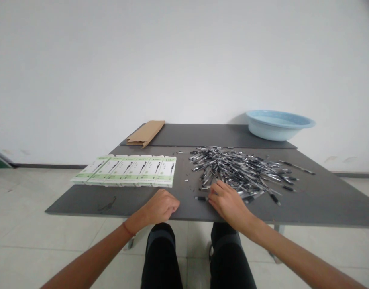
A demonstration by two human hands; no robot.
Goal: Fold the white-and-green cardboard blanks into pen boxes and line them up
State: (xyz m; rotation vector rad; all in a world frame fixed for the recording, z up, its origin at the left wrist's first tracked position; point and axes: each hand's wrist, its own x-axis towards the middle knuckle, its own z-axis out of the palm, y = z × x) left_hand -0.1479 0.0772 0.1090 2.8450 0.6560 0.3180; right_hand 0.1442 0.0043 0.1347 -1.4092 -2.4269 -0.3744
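Observation:
A big heap of black and silver pens [241,170] lies on the right half of the dark grey table [323,200]. My right hand [228,200] rests at the near edge of the heap, fingers curled onto one pen [201,198] that lies apart. My left hand [160,207] sits on the table near its front edge as a loose fist, with nothing visible in it. Just beyond the left hand, several white and green pen boxes [127,170] lie side by side in a row.
A light blue plastic basin [279,125] stands at the back right on a second table [202,134]. A brown paper bag [145,133] lies flat at the back left. White wall behind, tiled floor around. My knees show below the table edge.

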